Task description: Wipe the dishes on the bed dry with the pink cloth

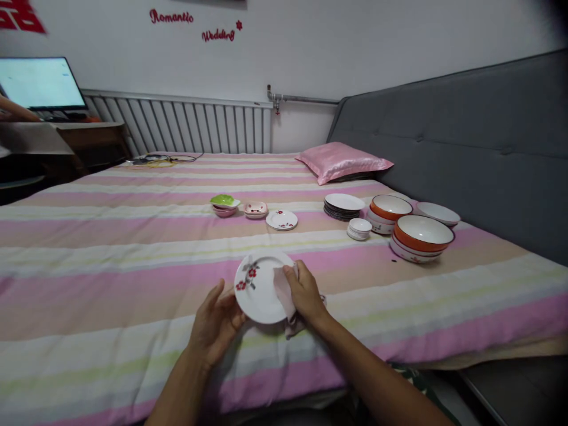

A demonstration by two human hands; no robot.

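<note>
A white plate with red flowers and grey leaves (261, 296) is tilted up above the bed, between my two hands. My right hand (306, 294) closes on a pale pink cloth (283, 290) folded over the plate's right rim, with the thumb on the front face. Part of the cloth hangs below the rim. At the plate's left edge is my left hand (217, 325), its thumb stretched away from the plate. Its fingertips touch the lower left rim and are partly hidden behind it. Beyond the held plate lies a small flowered plate (283, 220).
On the striped bedspread (110, 284) stand a green leaf-shaped dish (224, 200), pink dishes (256, 209), stacked plates (344, 203), small white dishes (359, 228) and orange-rimmed bowls (423, 234). A pink pillow (341, 160) lies by the grey headboard (452, 130). Cables (164, 160) lie at the far edge.
</note>
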